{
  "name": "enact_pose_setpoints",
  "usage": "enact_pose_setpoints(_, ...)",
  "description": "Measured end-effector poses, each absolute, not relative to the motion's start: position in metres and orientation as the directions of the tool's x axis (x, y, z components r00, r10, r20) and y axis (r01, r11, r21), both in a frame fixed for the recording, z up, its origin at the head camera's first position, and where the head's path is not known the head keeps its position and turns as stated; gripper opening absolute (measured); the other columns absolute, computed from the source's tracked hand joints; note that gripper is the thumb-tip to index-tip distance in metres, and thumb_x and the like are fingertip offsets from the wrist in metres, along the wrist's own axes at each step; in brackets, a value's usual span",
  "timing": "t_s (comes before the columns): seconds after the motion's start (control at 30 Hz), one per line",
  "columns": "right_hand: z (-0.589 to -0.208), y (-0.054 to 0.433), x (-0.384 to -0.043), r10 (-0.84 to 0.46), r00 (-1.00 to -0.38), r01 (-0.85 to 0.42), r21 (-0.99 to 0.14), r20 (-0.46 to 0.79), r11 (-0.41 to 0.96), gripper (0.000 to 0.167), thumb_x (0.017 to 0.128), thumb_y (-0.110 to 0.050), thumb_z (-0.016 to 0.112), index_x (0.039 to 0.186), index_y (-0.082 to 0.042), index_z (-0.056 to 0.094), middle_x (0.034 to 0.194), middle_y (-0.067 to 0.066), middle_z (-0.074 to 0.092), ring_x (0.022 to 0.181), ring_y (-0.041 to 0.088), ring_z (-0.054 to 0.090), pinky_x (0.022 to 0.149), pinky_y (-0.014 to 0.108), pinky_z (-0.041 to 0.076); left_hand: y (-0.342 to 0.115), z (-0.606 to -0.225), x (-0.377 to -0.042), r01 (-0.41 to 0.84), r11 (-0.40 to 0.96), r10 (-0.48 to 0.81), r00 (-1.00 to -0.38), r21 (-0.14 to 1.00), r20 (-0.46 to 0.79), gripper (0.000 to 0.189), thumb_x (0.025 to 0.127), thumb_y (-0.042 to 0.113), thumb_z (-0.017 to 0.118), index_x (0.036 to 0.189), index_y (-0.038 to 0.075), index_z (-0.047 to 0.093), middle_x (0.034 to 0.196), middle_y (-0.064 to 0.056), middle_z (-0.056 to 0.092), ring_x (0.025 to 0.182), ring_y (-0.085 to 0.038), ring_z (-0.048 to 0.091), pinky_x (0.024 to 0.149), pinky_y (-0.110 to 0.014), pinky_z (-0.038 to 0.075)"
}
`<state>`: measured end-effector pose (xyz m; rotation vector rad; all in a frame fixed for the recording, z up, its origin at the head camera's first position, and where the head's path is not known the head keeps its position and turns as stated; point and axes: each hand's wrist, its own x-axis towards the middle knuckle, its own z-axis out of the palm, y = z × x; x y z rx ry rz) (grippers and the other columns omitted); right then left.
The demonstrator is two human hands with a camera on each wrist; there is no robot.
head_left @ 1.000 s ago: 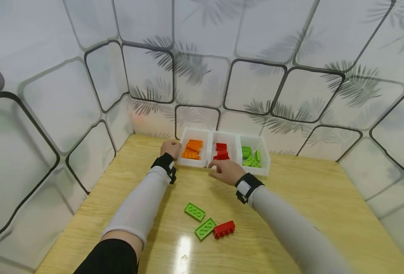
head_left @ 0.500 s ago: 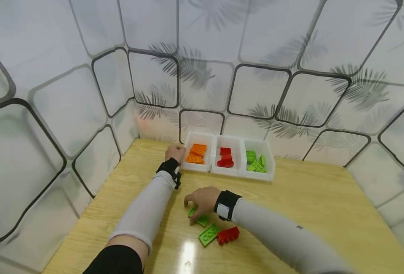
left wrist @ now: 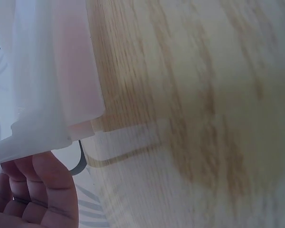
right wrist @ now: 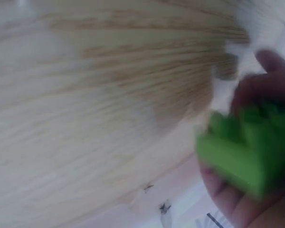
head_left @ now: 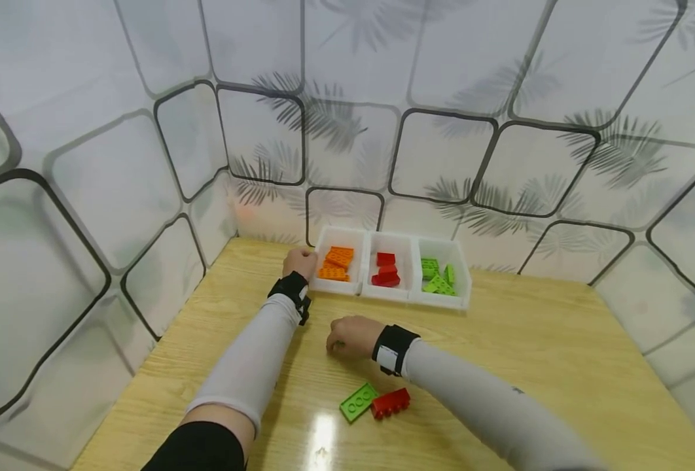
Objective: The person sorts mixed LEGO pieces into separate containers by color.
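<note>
My right hand (head_left: pixel 355 337) is above the table, between the tray and the loose bricks. In the right wrist view it grips a green toy building brick (right wrist: pixel 230 159), studs showing, blurred by motion. At the tray's left end, my left hand (head_left: pixel 300 263) holds the edge of the white three-compartment tray (head_left: pixel 415 269); the left wrist view has its fingers (left wrist: pixel 54 173) curled up under the rim. On the table lie another green brick (head_left: pixel 358 402) and a red brick (head_left: pixel 391 403) on its side, close together.
Orange bricks (head_left: pixel 334 273) fill part of the left compartment, red bricks (head_left: pixel 386 279) the middle one, and green bricks (head_left: pixel 440 284) the right one. Behind the tray rises a patterned curtain (head_left: pixel 347 157). The wooden table (head_left: pixel 530 353) extends to the right.
My right hand came back from the tray, reached a green brick on the table, picked it up and raised it slightly toward the tray. My left hand stays at the tray's left edge.
</note>
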<state>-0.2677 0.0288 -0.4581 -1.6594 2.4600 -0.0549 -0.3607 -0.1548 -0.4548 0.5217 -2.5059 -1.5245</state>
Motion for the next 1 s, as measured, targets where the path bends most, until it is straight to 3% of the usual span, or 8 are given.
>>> enact_pose_setpoints(0.17, -0.459, 0.041, -0.267, -0.933, -0.359, -0.931, -0.073, 0.005, 0.358, 0.031, 0.092, -0.011, 0.068, 0.123, -0.018, 0.07, 0.106, -0.003, 0.074, 0.094, 0.01, 0.068, 0.085, 0.023, 0.053, -0.152, -0.453, -0.356, -0.197, 0.456, -0.365, -0.931, 0.868, -0.019, 0.029, 0.096, 0.02, 0.051, 0.07, 0.009, 0.057, 0.061, -0.001, 0.045, 0.057, -0.019, 0.043, 0.056, -0.031, 0.034)
enact_pose_setpoints(0.23, -0.458, 0.048, -0.267, -0.935, -0.346, -0.937, 0.011, 0.079, 0.348, 0.028, 0.092, -0.016, 0.069, 0.12, -0.021, 0.071, 0.101, -0.004, 0.075, 0.088, 0.01, 0.069, 0.079, 0.022, 0.054, -0.151, -0.452, -0.354, -0.19, 0.468, -0.366, -0.931, 0.863, -0.007, 0.027, 0.096, 0.02, 0.05, 0.074, 0.008, 0.06, 0.063, -0.001, 0.048, 0.06, -0.019, 0.044, 0.057, -0.032, 0.035)
enact_pose_setpoints(0.33, -0.455, 0.061, -0.268, -0.922, -0.345, -0.923, 0.116, 0.174, 0.367, 0.012, 0.091, -0.026, 0.07, 0.1, -0.02, 0.074, 0.082, -0.005, 0.072, 0.071, 0.009, 0.067, 0.064, 0.02, 0.052, -0.15, -0.452, -0.352, -0.186, 0.477, -0.368, -0.93, 0.859, 0.003, 0.027, 0.096, 0.02, 0.049, 0.073, 0.009, 0.058, 0.063, -0.001, 0.046, 0.06, -0.019, 0.043, 0.058, -0.031, 0.034)
enact_pose_setpoints(0.37, -0.455, 0.067, -0.27, -0.913, -0.359, -0.911, 0.139, 0.191, 0.387, 0.011, 0.091, -0.03, 0.069, 0.092, -0.02, 0.072, 0.074, -0.005, 0.068, 0.065, 0.009, 0.064, 0.058, 0.019, 0.049, -0.15, -0.451, -0.352, -0.188, 0.478, -0.371, -0.929, 0.858, 0.003, 0.027, 0.096, 0.02, 0.049, 0.072, 0.01, 0.057, 0.063, -0.001, 0.046, 0.06, -0.019, 0.043, 0.058, -0.031, 0.034)
enact_pose_setpoints(0.47, -0.453, 0.086, -0.279, -0.878, -0.424, -0.861, 0.203, 0.222, 0.467, 0.029, 0.093, -0.039, 0.065, 0.073, -0.019, 0.06, 0.057, -0.006, 0.051, 0.049, 0.009, 0.051, 0.047, 0.02, 0.038, -0.149, -0.451, -0.352, -0.19, 0.477, -0.374, -0.927, 0.858, 0.003, 0.03, 0.097, 0.019, 0.048, 0.069, 0.012, 0.051, 0.062, -0.001, 0.043, 0.058, -0.019, 0.041, 0.058, -0.032, 0.033)
enact_pose_setpoints(0.57, -0.451, 0.106, -0.293, -0.835, -0.5, -0.793, 0.266, 0.229, 0.548, 0.036, 0.096, -0.041, 0.061, 0.068, -0.02, 0.054, 0.052, -0.006, 0.038, 0.043, 0.009, 0.04, 0.043, 0.022, 0.03, -0.149, -0.451, -0.353, -0.191, 0.481, -0.377, -0.926, 0.856, 0.005, 0.032, 0.097, 0.019, 0.048, 0.065, 0.013, 0.047, 0.06, -0.002, 0.041, 0.057, -0.02, 0.04, 0.058, -0.032, 0.032)
enact_pose_setpoints(0.83, -0.441, 0.157, -0.331, -0.726, -0.64, -0.641, 0.345, 0.253, 0.685, 0.026, 0.096, -0.027, 0.063, 0.073, -0.015, 0.059, 0.053, -0.002, 0.05, 0.042, 0.012, 0.045, 0.043, 0.03, 0.046, -0.149, -0.453, -0.352, -0.164, 0.467, -0.373, -0.927, 0.869, 0.026, 0.034, 0.096, 0.018, 0.047, 0.063, 0.014, 0.041, 0.057, -0.001, 0.035, 0.055, -0.02, 0.036, 0.056, -0.032, 0.03)
enact_pose_setpoints(1.0, -0.445, 0.18, -0.353, -0.611, -0.746, -0.55, 0.272, 0.266, 0.79, 0.036, 0.099, -0.031, 0.057, 0.07, -0.012, 0.053, 0.05, 0.0, 0.043, 0.042, 0.015, 0.042, 0.044, 0.034, 0.042, -0.148, -0.453, -0.35, -0.143, 0.46, -0.359, -0.933, 0.876, 0.036, 0.035, 0.096, 0.018, 0.047, 0.062, 0.014, 0.042, 0.057, -0.001, 0.035, 0.054, -0.02, 0.037, 0.055, -0.033, 0.031)
